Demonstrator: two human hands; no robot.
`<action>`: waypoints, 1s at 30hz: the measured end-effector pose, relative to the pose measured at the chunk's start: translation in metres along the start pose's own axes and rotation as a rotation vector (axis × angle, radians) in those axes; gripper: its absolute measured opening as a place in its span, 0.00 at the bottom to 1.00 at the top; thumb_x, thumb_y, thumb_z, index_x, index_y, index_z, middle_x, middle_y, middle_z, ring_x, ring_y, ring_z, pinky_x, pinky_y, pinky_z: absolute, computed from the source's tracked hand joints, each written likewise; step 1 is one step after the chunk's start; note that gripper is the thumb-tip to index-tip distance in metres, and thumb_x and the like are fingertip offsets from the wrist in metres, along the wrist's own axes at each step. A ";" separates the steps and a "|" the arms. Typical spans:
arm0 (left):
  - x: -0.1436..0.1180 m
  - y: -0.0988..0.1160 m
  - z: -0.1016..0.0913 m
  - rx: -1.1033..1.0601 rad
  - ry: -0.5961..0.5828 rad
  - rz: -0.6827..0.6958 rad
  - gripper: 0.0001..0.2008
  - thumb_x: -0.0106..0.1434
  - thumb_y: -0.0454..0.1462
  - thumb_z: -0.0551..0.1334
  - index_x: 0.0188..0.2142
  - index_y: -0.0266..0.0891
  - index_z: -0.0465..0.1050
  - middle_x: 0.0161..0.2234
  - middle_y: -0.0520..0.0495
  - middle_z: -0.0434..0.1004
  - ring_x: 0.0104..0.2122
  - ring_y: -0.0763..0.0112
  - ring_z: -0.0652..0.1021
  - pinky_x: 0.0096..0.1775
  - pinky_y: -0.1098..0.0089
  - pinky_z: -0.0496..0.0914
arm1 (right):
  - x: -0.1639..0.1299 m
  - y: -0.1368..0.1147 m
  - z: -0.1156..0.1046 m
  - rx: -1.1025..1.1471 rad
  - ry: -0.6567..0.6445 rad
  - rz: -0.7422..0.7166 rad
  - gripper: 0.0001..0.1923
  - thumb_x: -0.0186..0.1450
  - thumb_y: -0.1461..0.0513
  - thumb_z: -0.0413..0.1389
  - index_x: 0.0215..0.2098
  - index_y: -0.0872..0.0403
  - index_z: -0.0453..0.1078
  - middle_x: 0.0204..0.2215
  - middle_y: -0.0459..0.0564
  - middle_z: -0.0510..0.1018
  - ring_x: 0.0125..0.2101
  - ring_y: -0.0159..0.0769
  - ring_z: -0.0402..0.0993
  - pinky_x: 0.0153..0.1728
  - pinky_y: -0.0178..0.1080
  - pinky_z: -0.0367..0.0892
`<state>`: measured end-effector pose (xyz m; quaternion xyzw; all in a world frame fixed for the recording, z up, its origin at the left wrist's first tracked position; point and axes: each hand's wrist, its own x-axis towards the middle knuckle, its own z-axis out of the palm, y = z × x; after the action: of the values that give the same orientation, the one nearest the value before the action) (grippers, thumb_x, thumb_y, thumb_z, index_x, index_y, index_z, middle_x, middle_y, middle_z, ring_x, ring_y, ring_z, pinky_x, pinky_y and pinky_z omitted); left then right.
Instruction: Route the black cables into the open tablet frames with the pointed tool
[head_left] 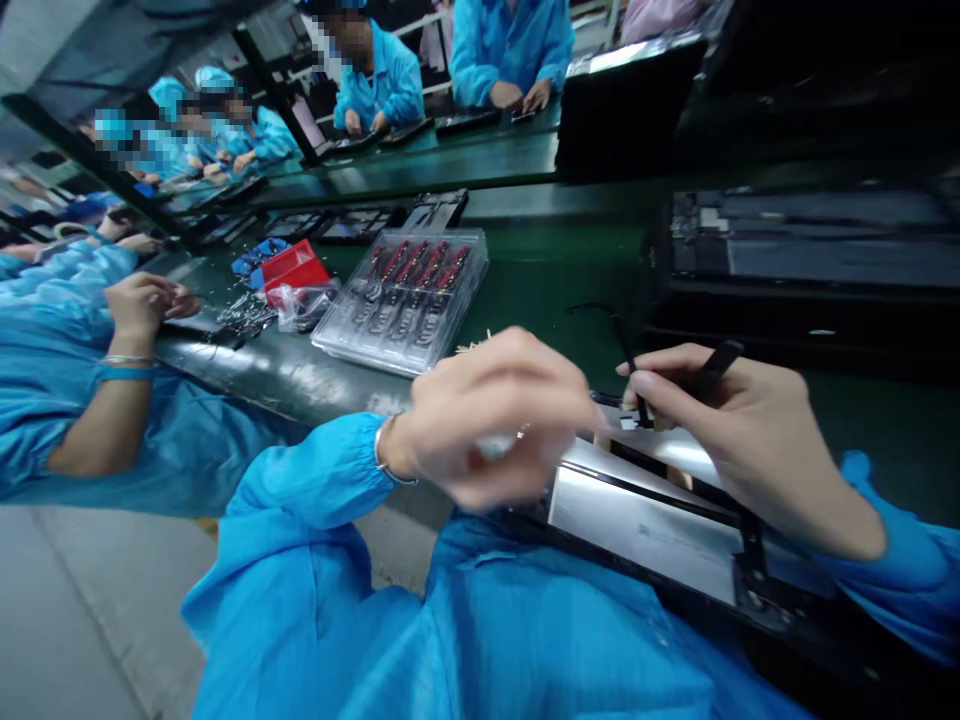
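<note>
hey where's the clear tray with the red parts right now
In the head view, the clear tray sits left of centre on the green bench, right of the red container and beyond the left hand.

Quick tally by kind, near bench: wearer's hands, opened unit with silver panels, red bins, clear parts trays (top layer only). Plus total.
Hands: 2 (left hand, blurred; right hand)
Opened unit with silver panels: 1
Red bin: 1
Clear parts tray, top layer: 1
Total: 5
</note>
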<state>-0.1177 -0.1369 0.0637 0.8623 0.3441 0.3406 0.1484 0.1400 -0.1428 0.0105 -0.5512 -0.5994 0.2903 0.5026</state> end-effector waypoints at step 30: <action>0.106 -0.023 0.054 0.195 0.052 0.600 0.11 0.75 0.42 0.60 0.49 0.37 0.68 0.43 0.43 0.74 0.40 0.67 0.76 0.40 0.69 0.71 | 0.014 -0.015 -0.017 0.271 0.063 0.011 0.09 0.68 0.58 0.64 0.31 0.54 0.77 0.24 0.45 0.77 0.23 0.27 0.63 0.24 0.35 0.59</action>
<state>-0.0352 -0.0480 0.0651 0.9265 0.1091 0.3564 -0.0511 0.1518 -0.1361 0.0335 -0.4902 -0.5355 0.3540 0.5896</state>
